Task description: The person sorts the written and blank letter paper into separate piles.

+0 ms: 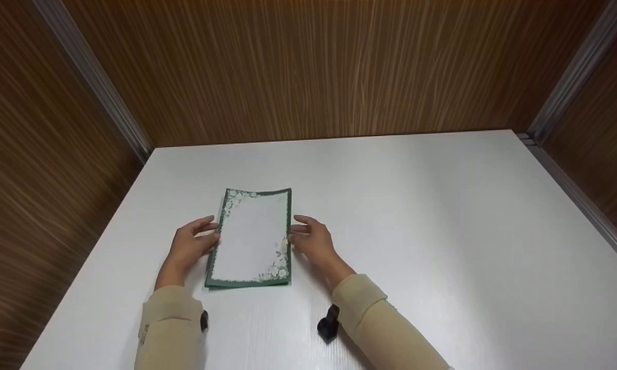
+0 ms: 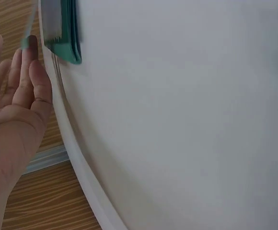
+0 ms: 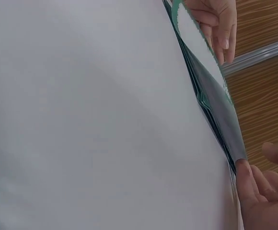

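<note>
A small stack of green-bordered sheets [image 1: 251,236] with white flowers in two corners lies upright-wise on the table. Its layers show from the side in the right wrist view, where the top sheet [image 3: 203,48] bows upward. My left hand [image 1: 189,244] is at the stack's left edge; in the left wrist view, a fingertip of that hand [image 2: 19,115] meets a thin sheet edge, the fingers loosely extended. At the opposite long edge is my right hand [image 1: 313,240]. One of its fingertips touches the stack's side in the right wrist view, with another digit held apart.
The white table [image 1: 416,231] extends far to the right of the stack. Wood-grain panels [image 1: 313,72] enclose the table at the back and sides, with metal strips at the corners. A black device [image 1: 329,325] is strapped at the right wrist, over a beige sleeve.
</note>
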